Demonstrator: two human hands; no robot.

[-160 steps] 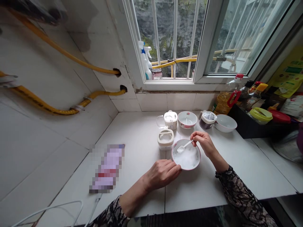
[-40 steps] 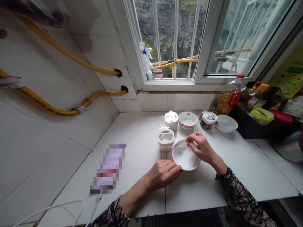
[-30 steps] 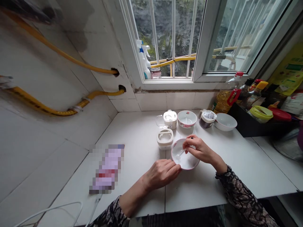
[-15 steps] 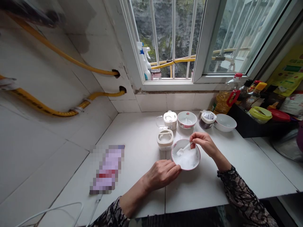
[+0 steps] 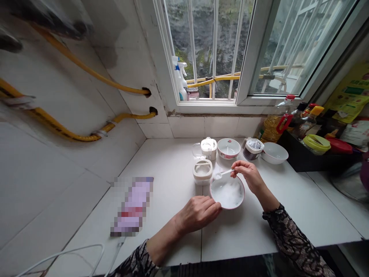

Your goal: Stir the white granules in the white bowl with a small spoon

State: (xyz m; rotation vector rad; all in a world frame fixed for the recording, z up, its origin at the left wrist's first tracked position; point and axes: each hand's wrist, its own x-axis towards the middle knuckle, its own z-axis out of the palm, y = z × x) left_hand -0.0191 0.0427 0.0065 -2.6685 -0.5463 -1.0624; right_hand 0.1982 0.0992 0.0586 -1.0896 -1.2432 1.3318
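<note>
Right hand (image 5: 249, 176) has its fingers pinched close on the end of a white spoon (image 5: 225, 173), and I can see the spoon's tip pointing left, above the far left edge of the bowl (image 5: 215, 187). I cannot tell if the tip touches the edge or has any powder in it. White powder (image 5: 230, 191) lies in the bowl, which sits on the white counter (image 5: 170, 165). Left hand (image 5: 198, 211) has its fingers bent and holds the bowl by its near left edge. Just behind the bowl, to the left, I see a square jar (image 5: 203, 179) with its clear lid (image 5: 198, 151) up. Farther back, near the wall, I spot a white jar (image 5: 212, 145), a flower bowl (image 5: 229, 156) with something white inside, a dark jar (image 5: 251, 154) and a plain bowl (image 5: 275, 158). Behind the plain bowl stands an oil bottle (image 5: 272, 129).
</note>
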